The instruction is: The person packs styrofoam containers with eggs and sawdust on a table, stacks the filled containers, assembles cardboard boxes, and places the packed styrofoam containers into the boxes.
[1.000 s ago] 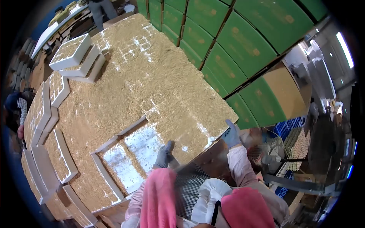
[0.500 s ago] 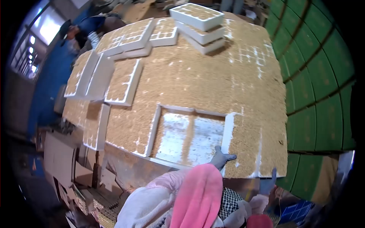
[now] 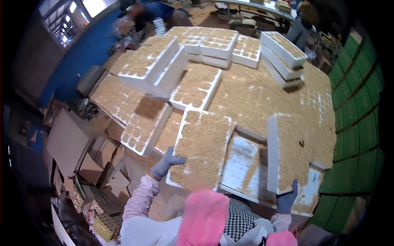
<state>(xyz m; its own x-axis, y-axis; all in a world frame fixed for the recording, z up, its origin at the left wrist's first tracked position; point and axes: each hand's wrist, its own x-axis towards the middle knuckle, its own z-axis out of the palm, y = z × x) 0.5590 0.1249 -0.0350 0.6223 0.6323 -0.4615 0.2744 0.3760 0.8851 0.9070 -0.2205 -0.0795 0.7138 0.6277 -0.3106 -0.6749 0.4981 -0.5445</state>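
Observation:
My left hand [image 3: 164,165], in a grey glove, is closed on the left edge of a white foam tray [image 3: 201,143] spread with brown grainy material. Its thumb lies over the top and the other fingers are partly hidden. I cannot tell whether that tray is lifted or resting. My right hand [image 3: 286,200], gloved too, grips the near right corner of a second foam tray [image 3: 289,151], which is tilted so its white left side shows. Between the two trays is an opening with a whitish board [image 3: 242,160] at its bottom, streaked with the brown material.
Several filled foam trays [image 3: 197,88] stand to the left and back, and a stack [image 3: 283,57] leans at back right. Green boxes [image 3: 353,135] wall the right side. Cardboard [image 3: 67,135] lies at lower left. A person [image 3: 158,16] bends at the far left.
My view has swung right. My left hand has moved left from the opening's right edge and holds a tray's left edge. The right-hand tray has been tilted, baring board to its right.

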